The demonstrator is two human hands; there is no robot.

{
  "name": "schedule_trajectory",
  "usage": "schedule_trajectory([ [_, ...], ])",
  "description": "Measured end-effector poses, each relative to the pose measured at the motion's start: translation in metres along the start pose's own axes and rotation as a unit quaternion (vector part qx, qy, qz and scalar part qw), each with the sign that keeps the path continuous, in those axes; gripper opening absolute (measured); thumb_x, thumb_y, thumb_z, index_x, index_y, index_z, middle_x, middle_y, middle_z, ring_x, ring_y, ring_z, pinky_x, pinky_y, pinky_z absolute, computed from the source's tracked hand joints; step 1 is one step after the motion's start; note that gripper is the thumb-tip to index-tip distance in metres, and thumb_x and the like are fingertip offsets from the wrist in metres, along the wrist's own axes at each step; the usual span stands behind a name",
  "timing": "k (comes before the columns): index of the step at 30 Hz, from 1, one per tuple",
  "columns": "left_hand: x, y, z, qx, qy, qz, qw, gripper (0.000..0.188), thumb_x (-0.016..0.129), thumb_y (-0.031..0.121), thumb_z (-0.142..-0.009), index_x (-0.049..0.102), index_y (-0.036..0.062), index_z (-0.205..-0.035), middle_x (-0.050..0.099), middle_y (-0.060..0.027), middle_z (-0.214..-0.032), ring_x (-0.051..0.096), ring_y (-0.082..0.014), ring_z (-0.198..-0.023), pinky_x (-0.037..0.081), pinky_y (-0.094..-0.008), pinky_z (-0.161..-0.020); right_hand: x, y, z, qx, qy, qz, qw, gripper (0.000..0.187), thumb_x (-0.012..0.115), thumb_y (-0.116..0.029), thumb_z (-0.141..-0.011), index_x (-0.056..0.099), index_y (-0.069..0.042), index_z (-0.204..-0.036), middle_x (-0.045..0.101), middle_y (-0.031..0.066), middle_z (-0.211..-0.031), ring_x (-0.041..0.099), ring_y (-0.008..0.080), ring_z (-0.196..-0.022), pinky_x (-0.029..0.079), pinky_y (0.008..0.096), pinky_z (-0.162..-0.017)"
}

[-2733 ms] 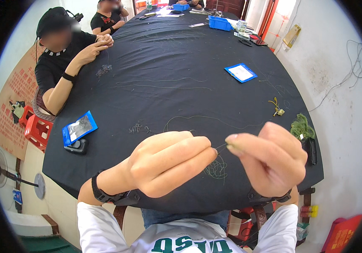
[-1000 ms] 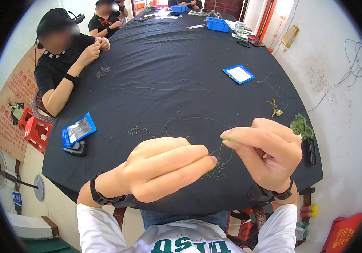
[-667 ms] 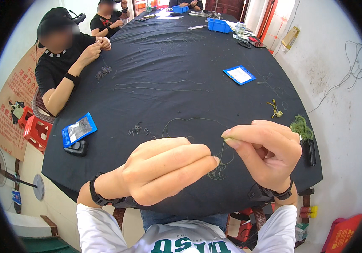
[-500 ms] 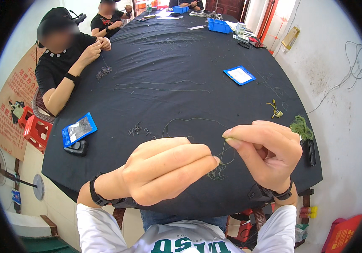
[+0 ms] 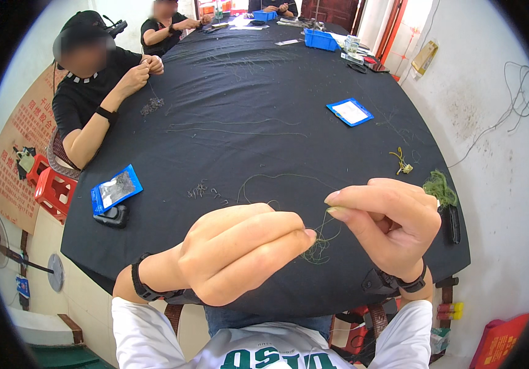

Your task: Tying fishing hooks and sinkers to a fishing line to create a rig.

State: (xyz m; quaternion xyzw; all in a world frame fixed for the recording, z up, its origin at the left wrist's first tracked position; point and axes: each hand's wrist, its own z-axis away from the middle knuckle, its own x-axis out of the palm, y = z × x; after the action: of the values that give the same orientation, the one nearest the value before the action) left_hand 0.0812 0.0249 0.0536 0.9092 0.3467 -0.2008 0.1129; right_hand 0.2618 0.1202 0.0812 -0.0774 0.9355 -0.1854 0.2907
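A thin green fishing line [image 5: 321,222] stretches between my two hands over the black-covered table. My left hand [image 5: 246,249] is closed, its thumb and fingers pinching the line; whatever else lies inside that grip is hidden. My right hand [image 5: 393,221] pinches the line between thumb and forefinger, with the other fingers curled in. Loose loops of line hang below the left fingertips, and one strand arcs across the cloth behind the hands. Small dark fish hooks [image 5: 198,189] lie beyond my left hand.
A blue packet [image 5: 116,188] rests on a black object at left; another blue packet [image 5: 350,112] lies farther off. Right of my hand are a green line bundle [image 5: 440,189] and yellow ties [image 5: 401,161]. Co-workers sit along the left side. Blue bins [image 5: 321,39] stand far back.
Both hands have shifted only slightly, still pinching the line. My left fingertips have moved a little left and down. The farther co-worker on the left has extended an arm.
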Motion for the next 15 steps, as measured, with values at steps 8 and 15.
schedule_trajectory([
  [8, 0.0002, 0.0021, 0.0004, 0.003, 0.011, 0.004, 1.000, 0.028, 0.073, -0.008, -0.063, 0.062, 0.0005, -0.088, 0.064, -0.0130, -0.081, 0.062, -0.0193, -0.058, 0.051, -0.0262, -0.050, 0.0052, -0.0002, 0.0011, 0.051, -0.024, -0.067, 0.996, 0.015, 0.072, 0.001, -0.070, 0.069, -0.004, -0.083, 0.057, 0.0023, -0.055, 0.044, 0.0058, -0.041, 0.030, 0.0218, -0.038],
  [15, -0.0022, 0.0045, 0.0007, 0.011, 0.012, -0.006, 1.000, 0.027, 0.074, -0.006, -0.064, 0.062, 0.0008, -0.088, 0.063, -0.0128, -0.081, 0.061, -0.0188, -0.057, 0.051, -0.0263, -0.049, 0.0063, -0.0011, 0.0029, 0.084, -0.050, -0.114, 0.989, 0.012, 0.070, 0.000, -0.073, 0.069, -0.004, -0.084, 0.052, -0.0016, -0.051, 0.035, 0.0020, -0.040, 0.024, 0.0196, -0.039],
])
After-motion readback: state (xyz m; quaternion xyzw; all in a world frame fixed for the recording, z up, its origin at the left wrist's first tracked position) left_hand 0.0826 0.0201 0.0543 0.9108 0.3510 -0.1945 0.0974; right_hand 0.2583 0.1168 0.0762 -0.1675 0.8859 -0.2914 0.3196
